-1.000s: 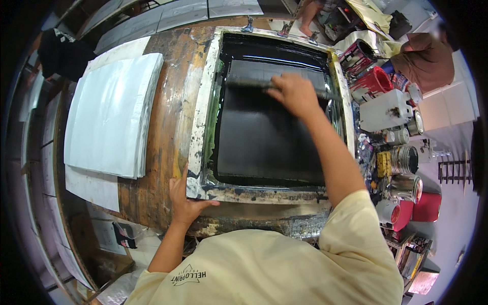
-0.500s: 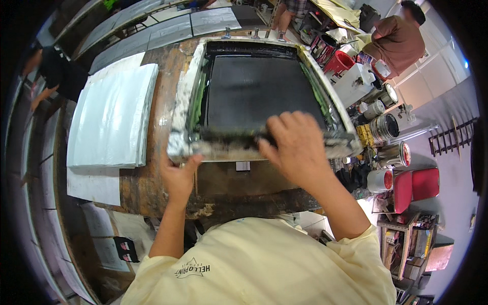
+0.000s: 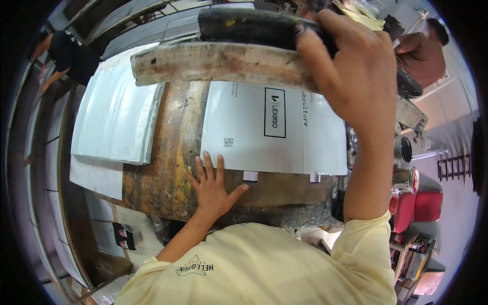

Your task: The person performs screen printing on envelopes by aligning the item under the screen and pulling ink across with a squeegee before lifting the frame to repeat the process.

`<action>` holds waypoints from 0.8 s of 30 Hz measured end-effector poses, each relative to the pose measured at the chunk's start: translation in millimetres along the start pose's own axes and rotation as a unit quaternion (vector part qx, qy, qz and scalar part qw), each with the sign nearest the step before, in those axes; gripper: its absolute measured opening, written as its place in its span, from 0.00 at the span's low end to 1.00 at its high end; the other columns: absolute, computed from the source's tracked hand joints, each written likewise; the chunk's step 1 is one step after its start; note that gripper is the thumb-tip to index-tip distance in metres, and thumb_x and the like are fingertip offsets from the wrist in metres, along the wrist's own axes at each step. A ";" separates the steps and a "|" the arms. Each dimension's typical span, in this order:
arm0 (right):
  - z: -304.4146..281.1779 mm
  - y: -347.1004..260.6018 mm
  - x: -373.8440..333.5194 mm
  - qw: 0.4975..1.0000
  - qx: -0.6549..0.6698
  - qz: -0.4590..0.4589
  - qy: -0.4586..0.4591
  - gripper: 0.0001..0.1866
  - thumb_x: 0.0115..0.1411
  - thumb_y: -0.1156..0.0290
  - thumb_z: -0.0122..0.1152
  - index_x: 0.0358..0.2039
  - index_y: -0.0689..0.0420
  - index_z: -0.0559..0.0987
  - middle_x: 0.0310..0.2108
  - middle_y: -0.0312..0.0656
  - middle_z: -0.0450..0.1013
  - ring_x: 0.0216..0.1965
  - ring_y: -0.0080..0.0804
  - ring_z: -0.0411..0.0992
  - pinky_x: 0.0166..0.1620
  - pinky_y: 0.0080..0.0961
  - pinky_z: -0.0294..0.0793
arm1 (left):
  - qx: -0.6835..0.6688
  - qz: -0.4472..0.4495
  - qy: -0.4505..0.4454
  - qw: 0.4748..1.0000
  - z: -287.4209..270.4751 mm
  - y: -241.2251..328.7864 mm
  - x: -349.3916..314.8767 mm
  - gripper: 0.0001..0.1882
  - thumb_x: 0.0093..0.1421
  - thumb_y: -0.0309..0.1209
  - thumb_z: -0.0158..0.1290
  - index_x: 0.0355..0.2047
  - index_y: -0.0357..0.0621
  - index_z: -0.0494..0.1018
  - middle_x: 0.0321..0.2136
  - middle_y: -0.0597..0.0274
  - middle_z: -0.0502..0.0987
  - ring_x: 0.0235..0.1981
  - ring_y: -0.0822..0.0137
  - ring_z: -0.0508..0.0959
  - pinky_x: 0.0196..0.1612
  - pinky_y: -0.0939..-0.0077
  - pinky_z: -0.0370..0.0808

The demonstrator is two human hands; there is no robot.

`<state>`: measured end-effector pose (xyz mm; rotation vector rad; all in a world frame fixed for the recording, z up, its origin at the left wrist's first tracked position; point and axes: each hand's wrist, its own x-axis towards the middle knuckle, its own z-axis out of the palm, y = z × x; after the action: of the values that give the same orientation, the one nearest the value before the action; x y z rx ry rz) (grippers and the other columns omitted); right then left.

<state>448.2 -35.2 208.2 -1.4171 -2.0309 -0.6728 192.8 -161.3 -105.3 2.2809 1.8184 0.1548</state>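
My left hand [image 3: 211,188] lies with fingers spread, its fingertips on the near left corner of a white printed sheet [image 3: 244,117]. The sheet lies flat on the worn wooden table [image 3: 178,117]. It bears black lettering, a boxed logo and a square code. Above its far part, a wooden screen-printing frame [image 3: 218,61] is tilted up, its near edge raised. My right hand [image 3: 356,66] is closed at the right of that edge, fingers around an ink-black squeegee [image 3: 244,25] resting along it. The hand hides part of both, and the screen's mesh is out of sight.
To the left stands a stack of white sheets [image 3: 114,119]. A person in black [image 3: 76,58] bends at the far left; another in brown [image 3: 422,58] is at the far right. Cans [image 3: 404,148], red chairs [image 3: 427,206] and a shelf [image 3: 412,264] line the right side.
The frame's near edge has swung up and away, uncovering the printed sheet. My right hand rose with it and the squeegee. My left hand left the frame's corner and came down on the sheet.
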 end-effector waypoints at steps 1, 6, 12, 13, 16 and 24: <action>-2.3 -1.6 7.3 1.000 0.004 0.008 -0.014 0.20 0.67 0.51 0.59 0.37 0.58 0.84 0.30 0.54 0.78 0.33 0.56 0.77 0.44 0.46 0.69 | 0.023 0.011 0.024 0.999 2.3 0.6 0.5 0.63 0.66 0.76 0.45 0.81 0.35 0.48 0.81 0.33 0.42 0.82 0.33 0.34 0.74 0.22 0.21; -5.9 -28.0 23.6 0.997 0.040 0.026 0.057 0.19 0.60 0.61 0.58 0.27 0.67 0.83 0.19 0.52 0.78 0.22 0.45 0.78 0.34 0.38 0.78 | -0.028 -0.010 -0.002 1.000 -14.2 8.7 9.4 0.60 0.68 0.73 0.46 0.79 0.30 0.52 0.81 0.38 0.47 0.83 0.34 0.36 0.75 0.21 0.24; -13.7 -32.0 19.2 0.991 0.117 0.053 0.036 0.20 0.59 0.62 0.57 0.25 0.68 0.84 0.16 0.47 0.77 0.17 0.36 0.75 0.29 0.35 0.77 | -0.039 -0.006 0.041 0.998 -20.7 18.8 15.1 0.58 0.69 0.71 0.48 0.76 0.25 0.58 0.81 0.41 0.50 0.82 0.31 0.41 0.74 0.18 0.28; -13.6 -28.3 18.2 0.990 0.126 0.057 0.038 0.20 0.60 0.61 0.57 0.25 0.67 0.84 0.15 0.46 0.77 0.17 0.35 0.75 0.29 0.34 0.77 | -0.031 -0.007 0.047 0.998 -21.1 20.0 15.9 0.59 0.69 0.72 0.46 0.75 0.24 0.59 0.81 0.42 0.50 0.81 0.31 0.42 0.74 0.17 0.28; -7.2 -17.7 14.2 0.992 0.110 0.045 0.050 0.21 0.63 0.58 0.58 0.26 0.65 0.84 0.17 0.48 0.77 0.19 0.38 0.75 0.30 0.36 0.75 | -0.010 -0.018 0.025 0.999 -25.6 24.0 16.5 0.58 0.69 0.72 0.47 0.74 0.23 0.61 0.81 0.42 0.51 0.81 0.29 0.44 0.74 0.17 0.28; 2.2 0.5 -3.6 0.999 0.045 -0.002 0.007 0.22 0.67 0.53 0.61 0.43 0.62 0.84 0.34 0.60 0.79 0.38 0.62 0.77 0.48 0.48 0.74 | -0.164 0.014 0.099 0.981 -30.6 28.4 28.7 0.45 0.69 0.52 0.62 0.71 0.23 0.65 0.77 0.38 0.60 0.75 0.35 0.62 0.74 0.39 0.60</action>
<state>449.4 -35.9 204.2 -1.3543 -2.0269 -0.5844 219.7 -136.1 -70.4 2.1183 1.6989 0.6565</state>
